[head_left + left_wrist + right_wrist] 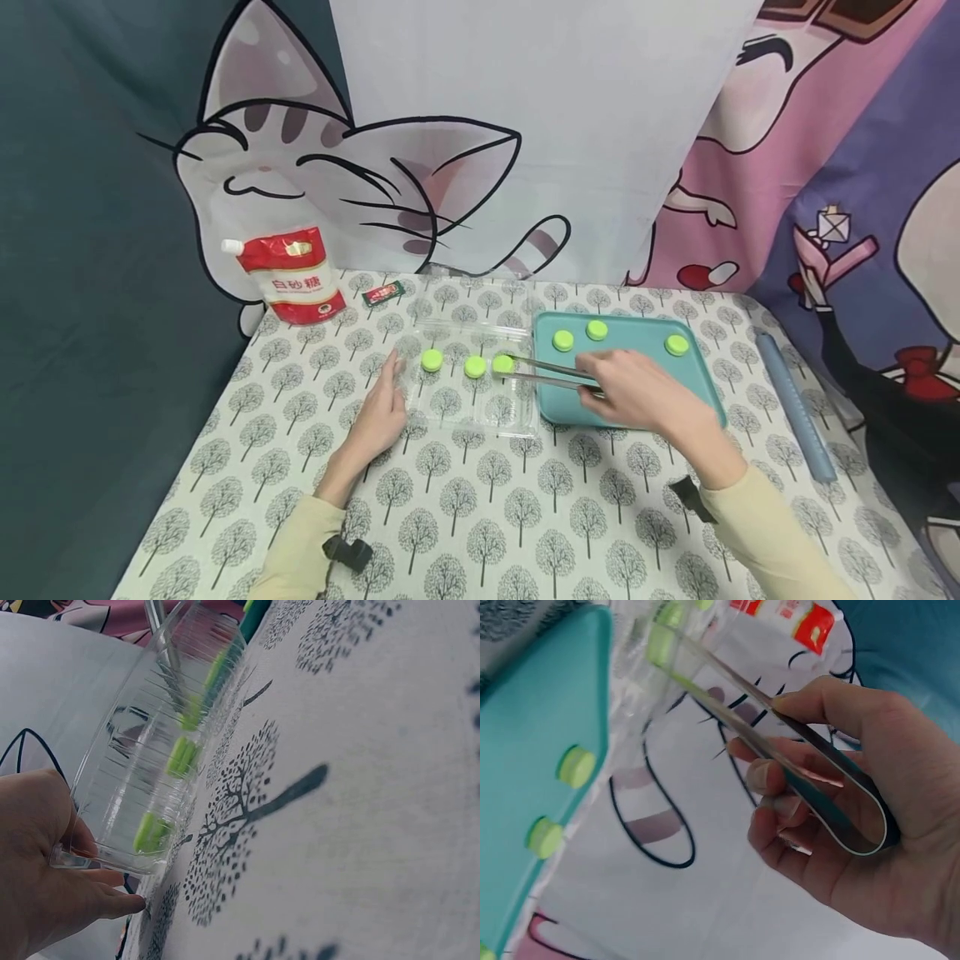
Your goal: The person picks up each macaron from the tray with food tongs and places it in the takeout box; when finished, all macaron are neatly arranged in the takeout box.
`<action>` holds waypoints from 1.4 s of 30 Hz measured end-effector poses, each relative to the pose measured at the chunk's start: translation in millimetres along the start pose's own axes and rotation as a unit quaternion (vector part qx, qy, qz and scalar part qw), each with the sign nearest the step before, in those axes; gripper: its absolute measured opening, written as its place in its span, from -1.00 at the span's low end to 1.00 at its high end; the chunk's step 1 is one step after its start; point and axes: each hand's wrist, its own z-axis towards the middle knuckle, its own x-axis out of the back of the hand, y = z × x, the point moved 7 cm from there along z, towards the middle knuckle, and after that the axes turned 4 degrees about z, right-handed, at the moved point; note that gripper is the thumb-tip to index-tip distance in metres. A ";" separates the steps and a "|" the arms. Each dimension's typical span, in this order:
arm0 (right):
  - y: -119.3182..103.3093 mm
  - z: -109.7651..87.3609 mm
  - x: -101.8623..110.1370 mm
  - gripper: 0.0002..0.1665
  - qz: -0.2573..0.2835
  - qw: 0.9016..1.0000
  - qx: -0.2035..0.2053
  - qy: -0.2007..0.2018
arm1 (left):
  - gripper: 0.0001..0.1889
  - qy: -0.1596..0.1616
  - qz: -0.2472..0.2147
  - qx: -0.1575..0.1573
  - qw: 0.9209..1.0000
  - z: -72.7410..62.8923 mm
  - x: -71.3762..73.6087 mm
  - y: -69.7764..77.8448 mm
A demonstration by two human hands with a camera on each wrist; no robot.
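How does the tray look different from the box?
The tray is teal and opaque; the box is clear plastic. The box has a lid, folded open, while the tray shows none. Both have green discs in them.

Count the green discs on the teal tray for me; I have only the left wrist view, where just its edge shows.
Observer: Three green discs lie on the teal tray.
Operator: Tell me what grips the tweezers; I see only metal.
Observer: The right hand grips them.
Operator: Report anything at the back left of the table.
Observer: A red-and-white pouch with a white cap is there.
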 end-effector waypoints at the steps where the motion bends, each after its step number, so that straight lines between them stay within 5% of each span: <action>1: -2.5 2.1 0.9 -0.93 -0.006 1.000 -0.003 -0.005 | -0.26 -0.001 0.000 0.002 1.000 -0.2 -0.3 -0.4; 15: -2.7 2.5 6.5 -0.86 0.005 0.998 -0.060 -0.032 | -0.26 -0.002 -0.002 0.005 1.000 1.1 0.2 0.5; 30: 29.2 -41.3 11.8 -0.78 0.064 0.994 -0.040 0.078 | -0.27 -0.007 0.000 0.011 1.000 1.1 0.4 1.9; 42: 62.9 -76.0 9.7 -0.76 0.066 0.979 -0.094 0.167 | -0.27 -0.010 0.004 0.008 1.000 1.2 -1.0 0.5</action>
